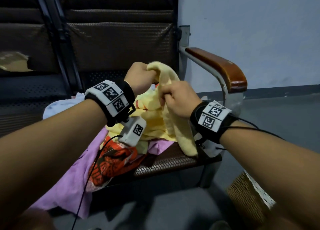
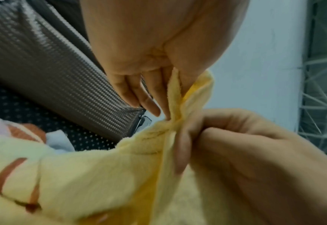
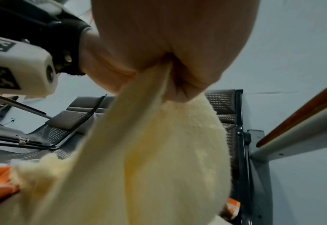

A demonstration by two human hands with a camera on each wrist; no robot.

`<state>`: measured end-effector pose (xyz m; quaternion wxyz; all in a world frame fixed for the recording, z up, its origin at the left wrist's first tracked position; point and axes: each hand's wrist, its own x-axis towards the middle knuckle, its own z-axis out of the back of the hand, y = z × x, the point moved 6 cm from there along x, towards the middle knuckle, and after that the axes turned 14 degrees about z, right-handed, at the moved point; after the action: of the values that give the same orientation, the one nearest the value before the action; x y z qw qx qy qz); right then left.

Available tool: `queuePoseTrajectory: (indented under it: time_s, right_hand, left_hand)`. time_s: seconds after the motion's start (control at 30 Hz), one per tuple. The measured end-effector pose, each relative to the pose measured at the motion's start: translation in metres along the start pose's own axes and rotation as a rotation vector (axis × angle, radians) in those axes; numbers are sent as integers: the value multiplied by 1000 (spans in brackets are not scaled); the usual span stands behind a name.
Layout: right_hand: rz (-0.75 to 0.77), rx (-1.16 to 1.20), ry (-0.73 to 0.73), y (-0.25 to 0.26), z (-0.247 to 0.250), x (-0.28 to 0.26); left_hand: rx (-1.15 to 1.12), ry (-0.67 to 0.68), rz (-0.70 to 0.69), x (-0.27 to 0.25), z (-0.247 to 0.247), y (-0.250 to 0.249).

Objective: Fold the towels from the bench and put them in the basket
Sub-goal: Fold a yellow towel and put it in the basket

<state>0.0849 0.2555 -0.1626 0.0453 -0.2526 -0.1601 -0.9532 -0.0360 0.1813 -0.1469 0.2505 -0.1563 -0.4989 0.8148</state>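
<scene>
My left hand [image 1: 140,77] pinches the top edge of the yellow towel [image 1: 166,108], thumb against forefinger, with the other fingers [image 2: 131,89] hanging straight and loose below. My right hand [image 1: 180,100] is closed in a fist round a gathered bunch of the same towel just beside and slightly below the left, so the cloth arches between the two and one end hangs down from the right fist toward the front of the seat. From the right wrist view I see the fabric drop out of my curled palm in a thick fold. The rest of the yellow towel, with its orange stripe, lies on the heap below my hands. That heap sits on the tabletop [image 1: 173,162], a woven brown seat: an orange-red patterned towel [image 1: 112,162] at the front, a purple towel [image 1: 76,178] spilling over the front edge at the left, and a pale blue towel [image 1: 57,105] further back. The wooden armrest [image 1: 220,65] stands to the right of the heap. The wicker basket [image 1: 245,195] stands on the floor at the lower right, well apart from the towel I hold.
</scene>
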Motion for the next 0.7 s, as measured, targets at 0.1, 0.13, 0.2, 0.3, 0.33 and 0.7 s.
queuePoseTrajectory:
  time_s: [0.1,0.13,0.2,0.3,0.33,0.7]
  right_hand:
    - [-238,0,86,-16,-13,-5]
    - [-321,20,47,-23,-12,-8]
    - [-426,60,-38,-33,-7,-9]
    - [-448,309,-92,-35,-8,-2]
    - [-434,382,-83,-32,-11,1]
    - [-364,-52,-132,-23,3,4]
  left_hand:
    - [87,-106,-141,-9,1,-11]
    - [137,-157,-189,-13,3,-15]
    - [217,-217,-253,-20,4,-22]
    - [199,-155,-215,-26,-2,-22]
    - [143,-112,-168,-26,-5,-19]
    - [-393,26,215,-12,-3,8]
